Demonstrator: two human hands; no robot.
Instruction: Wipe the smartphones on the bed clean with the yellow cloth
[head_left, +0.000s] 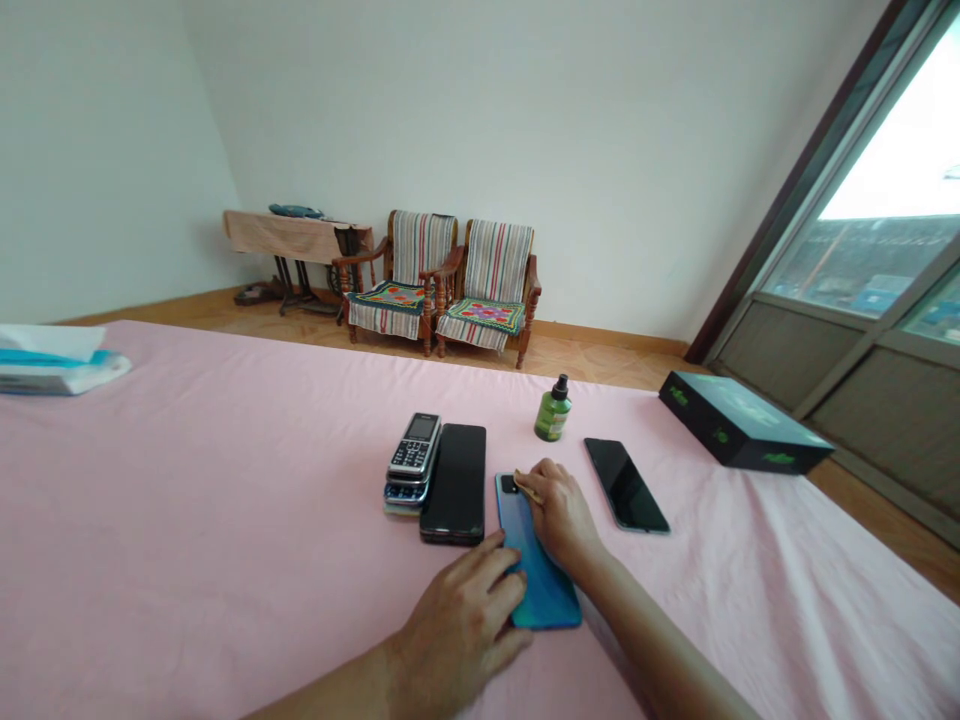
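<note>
A blue smartphone (551, 590) lies back side up on the pink bedsheet, its camera block near the far left corner. Over its left edge rest the spread fingertips of my left hand (469, 620), steadying it without wrapping round it. My right hand (559, 510) is closed on a small yellowish cloth (527, 487), pressed to the phone's upper back beside the camera. Most of the cloth is hidden under the fingers. Just left lies a black smartphone (456, 485), apparently stacked on another. Beside it is a pile of keypad phones (415, 450).
A green spray bottle (553, 410) stands beyond my right hand. Right of it lie another black smartphone (626, 485) and a black box (742, 425) with green print. A white and blue packet (60, 362) sits at the far left. Two wooden chairs (484, 285) stand behind.
</note>
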